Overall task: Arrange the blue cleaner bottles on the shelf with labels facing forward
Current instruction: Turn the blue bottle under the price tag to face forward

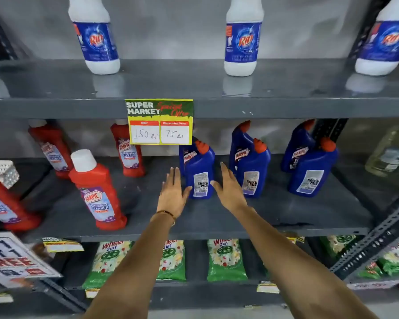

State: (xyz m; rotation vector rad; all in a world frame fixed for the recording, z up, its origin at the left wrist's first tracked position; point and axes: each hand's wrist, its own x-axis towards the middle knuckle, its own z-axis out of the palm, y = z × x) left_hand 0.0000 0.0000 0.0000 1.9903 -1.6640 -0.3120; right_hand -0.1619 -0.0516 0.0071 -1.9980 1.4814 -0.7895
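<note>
In the head view, we have both hands out to the middle shelf (286,210), flanking the front bottle (199,173) of the leftmost blue pair: our left hand (172,192) at its 9 o'clock, thumb touching its lower side, and our right hand (228,189) at its 3 o'clock, thumb at its edge. The fingers of both are straight and held loosely together, gripping nothing. The job looks barely begun: three front blue bottles show their backs, white barcode panels toward us, while the three behind show the Harpic name. So the middle front bottle (253,171) and the right one (311,171), toward 3 o'clock, also want turning. Each is dark blue with an angled red cap.
</note>
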